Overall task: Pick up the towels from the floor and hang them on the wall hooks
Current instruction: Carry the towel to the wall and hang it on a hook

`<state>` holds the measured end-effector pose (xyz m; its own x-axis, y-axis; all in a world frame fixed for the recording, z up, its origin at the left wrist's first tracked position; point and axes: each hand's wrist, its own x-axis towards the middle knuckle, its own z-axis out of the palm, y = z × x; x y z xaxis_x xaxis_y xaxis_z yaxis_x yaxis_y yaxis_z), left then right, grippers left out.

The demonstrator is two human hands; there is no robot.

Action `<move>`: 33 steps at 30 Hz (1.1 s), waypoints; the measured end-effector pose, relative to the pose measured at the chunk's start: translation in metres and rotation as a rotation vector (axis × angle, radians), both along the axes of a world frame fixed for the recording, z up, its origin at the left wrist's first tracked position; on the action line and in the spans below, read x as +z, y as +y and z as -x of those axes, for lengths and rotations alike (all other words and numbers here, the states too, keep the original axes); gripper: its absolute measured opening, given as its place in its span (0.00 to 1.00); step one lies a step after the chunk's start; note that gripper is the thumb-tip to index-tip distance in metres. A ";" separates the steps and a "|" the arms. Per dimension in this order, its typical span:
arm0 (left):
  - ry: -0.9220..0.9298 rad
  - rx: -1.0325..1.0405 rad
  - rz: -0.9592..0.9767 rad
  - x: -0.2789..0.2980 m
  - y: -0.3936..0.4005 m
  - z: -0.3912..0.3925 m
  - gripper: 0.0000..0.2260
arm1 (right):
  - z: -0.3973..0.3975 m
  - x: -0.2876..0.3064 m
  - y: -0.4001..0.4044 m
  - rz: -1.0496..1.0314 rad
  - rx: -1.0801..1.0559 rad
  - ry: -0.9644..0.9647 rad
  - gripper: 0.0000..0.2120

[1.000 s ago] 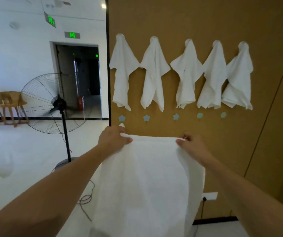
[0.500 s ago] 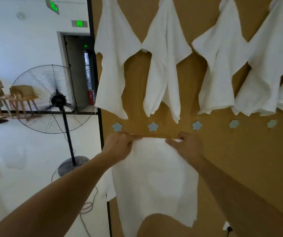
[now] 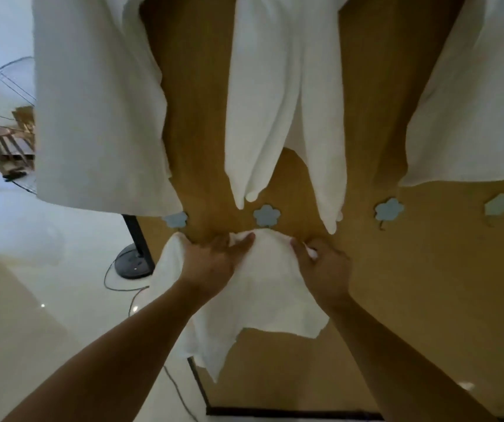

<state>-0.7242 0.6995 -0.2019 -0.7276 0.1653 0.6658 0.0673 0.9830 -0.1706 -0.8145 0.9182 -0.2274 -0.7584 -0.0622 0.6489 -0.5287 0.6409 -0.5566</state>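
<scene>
Both hands pinch the top edge of a white towel [image 3: 262, 287] against the brown wall panel [image 3: 427, 284]. Left hand [image 3: 211, 263] has fingers curled into the bunched upper left part, thumb lying along the edge toward the middle. Right hand [image 3: 323, 269] grips the upper right corner, a bit of cloth poking out between my fingers. Both forearms reach up and forward from the bottom corners, wrists roughly level, hands near each other with the towel's raised hump between them.

Towel hangs with its long axis vertical, top edge horizontal, just under the blue flower-shaped hook [image 3: 266, 215]; top of the hump sits right below it, can't tell if it touches. Lower edge is uneven, drooping to a point at lower left. Cloth is soft, matte, lightly wrinkled.

More blue flower hooks in the same row: one at left [image 3: 176, 219], two at right [image 3: 389, 209] [image 3: 499, 204]. Above, three hung white towels [image 3: 98, 111] [image 3: 284, 102] [image 3: 473, 117] drape down in folds. Glossy pale floor [image 3: 31, 300] at left, with a standing fan's round base [image 3: 135, 263] and cable.
</scene>
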 end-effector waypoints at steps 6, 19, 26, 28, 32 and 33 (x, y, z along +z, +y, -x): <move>-0.091 -0.019 -0.678 -0.048 0.052 0.004 0.19 | -0.031 -0.026 -0.053 0.307 0.046 -0.362 0.15; -0.003 -0.015 -0.307 -0.047 0.036 0.000 0.13 | -0.061 -0.014 -0.069 0.305 -0.073 -0.122 0.10; -0.377 -0.327 -0.522 -0.031 0.014 -0.008 0.21 | -0.073 0.007 -0.091 0.159 -0.213 -0.396 0.20; -0.390 -0.360 -0.509 -0.031 0.001 -0.015 0.21 | -0.075 0.013 -0.093 0.065 -0.254 -0.513 0.16; -0.432 -0.396 -0.463 -0.026 -0.016 -0.022 0.20 | -0.110 0.015 -0.084 -0.055 -0.308 -0.634 0.27; -0.443 -0.418 -0.451 -0.022 -0.016 -0.025 0.20 | -0.124 0.014 -0.079 -0.050 -0.339 -0.626 0.29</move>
<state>-0.6988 0.6839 -0.2242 -0.8793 0.2672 0.3942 0.4186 0.8284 0.3722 -0.6905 0.8387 -0.2135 -0.9704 0.2250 0.0881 0.1136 0.7463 -0.6558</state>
